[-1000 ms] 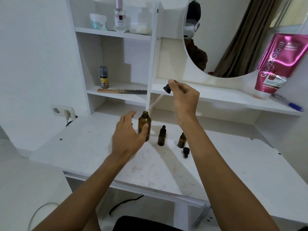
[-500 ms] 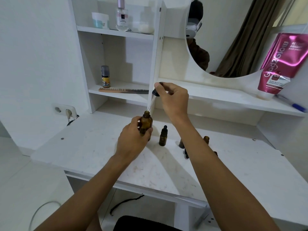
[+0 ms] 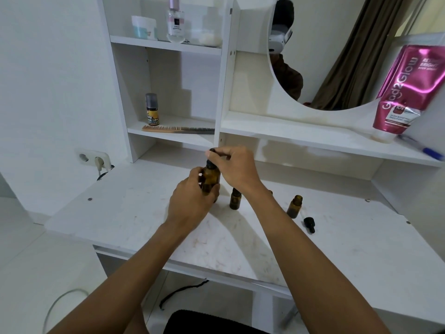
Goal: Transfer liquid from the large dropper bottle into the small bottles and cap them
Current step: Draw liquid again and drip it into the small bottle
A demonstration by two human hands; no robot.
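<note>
Two hands work on the large dropper bottle [image 3: 211,180], which stands on the counter [image 3: 134,213] at about 11 o'clock from the middle of the counter. The left hand [image 3: 192,201] is wrapped around the bottle's amber body, most likely to keep it upright and stop it turning. The right hand [image 3: 234,168] pinches the black dropper cap [image 3: 212,162] at the bottle's neck with thumb and fingertips; from this grip the cap appears to be seated in the neck, though whether it is being tightened or loosened cannot be told.

One small bottle [image 3: 234,200] stands just beside the large one, at its 4 o'clock; its top is hidden behind the right wrist. A second small bottle [image 3: 295,206] stands further toward 3 o'clock, uncapped, its mouth open for filling. Its small dropper cap [image 3: 309,224] lies on the counter at the bottle's 5 o'clock, near it, presumably kept there for capping.
</note>
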